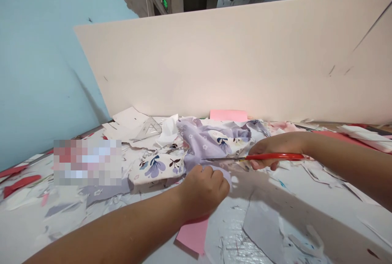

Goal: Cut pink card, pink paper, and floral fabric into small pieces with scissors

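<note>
My right hand grips red-handled scissors, with the blades pointing left. Those blades lie at the lavender part of a floral cloth, which also has white stretches printed with purple flowers and dark leaves. Just below the blades, my left hand is closed with its fingers curled on the edge of the cloth. A pink piece of paper sticks out from beneath the left wrist. How far the blades are apart cannot be made out.
Paper and cloth scraps cover the white tabletop. A clear set square lies at the back left, and a pink paper rests against the pale upright board. Red pieces lie at the left. A blue wall borders the table.
</note>
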Motion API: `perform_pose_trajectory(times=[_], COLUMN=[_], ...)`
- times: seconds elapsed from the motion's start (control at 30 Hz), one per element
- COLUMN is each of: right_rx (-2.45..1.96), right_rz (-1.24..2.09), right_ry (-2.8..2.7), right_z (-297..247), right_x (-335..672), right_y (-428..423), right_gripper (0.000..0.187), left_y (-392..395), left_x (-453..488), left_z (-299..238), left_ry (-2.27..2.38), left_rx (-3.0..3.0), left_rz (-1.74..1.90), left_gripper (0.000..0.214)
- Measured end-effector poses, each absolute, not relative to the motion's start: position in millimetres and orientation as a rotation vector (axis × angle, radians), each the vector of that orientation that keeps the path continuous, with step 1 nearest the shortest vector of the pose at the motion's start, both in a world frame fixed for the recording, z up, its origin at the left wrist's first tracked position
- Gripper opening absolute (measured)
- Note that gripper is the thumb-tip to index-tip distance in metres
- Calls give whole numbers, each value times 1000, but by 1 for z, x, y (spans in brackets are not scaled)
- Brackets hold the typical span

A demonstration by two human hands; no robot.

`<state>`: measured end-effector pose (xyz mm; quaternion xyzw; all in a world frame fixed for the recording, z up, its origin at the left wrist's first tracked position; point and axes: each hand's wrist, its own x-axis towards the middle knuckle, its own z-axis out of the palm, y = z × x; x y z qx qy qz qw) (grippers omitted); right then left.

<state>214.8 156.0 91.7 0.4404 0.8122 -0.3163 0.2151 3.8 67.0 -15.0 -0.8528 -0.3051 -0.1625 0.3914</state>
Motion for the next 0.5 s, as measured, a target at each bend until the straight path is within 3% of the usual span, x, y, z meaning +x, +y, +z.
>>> perform_pose_trajectory(times=[0.5], right_rx=[1091], right_rz=[-959], right_ry=[2240], right_z=[94], right_x=[197], right_y=[155], right_gripper=[48], left_y=[65], left_x=[6], left_z=[-14], left_ry=[-764], left_rx=[-2188], left_rz=[-399], left_gripper=[14])
